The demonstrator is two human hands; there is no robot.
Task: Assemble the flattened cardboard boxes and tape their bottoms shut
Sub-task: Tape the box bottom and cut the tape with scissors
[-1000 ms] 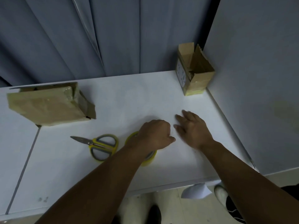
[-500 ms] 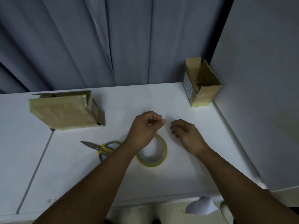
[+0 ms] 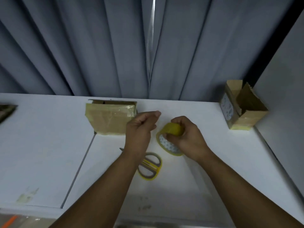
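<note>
Over white table (image 3: pixel 49 145) by curtains (image 3: pixel 82 46), right hand (image 3: pixel 189 137) grips tape roll (image 3: pixel 173 129); left hand (image 3: pixel 139 130) curled, hold unclear

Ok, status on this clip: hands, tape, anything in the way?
Right hand grips tape roll, tilted. Left hand curled beside it, hold unclear. Box behind, scissors under left forearm; nothing blocking.

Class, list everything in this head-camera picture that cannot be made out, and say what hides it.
Head view throughout.
1. Scissors: blades mostly hidden under the left forearm.
2. Tape roll: part covered by the right hand gripping it.
3. Left hand: curled fingers may pinch a tape end; too blurred to tell.
4. Dark object: cut off by the left edge.
</note>
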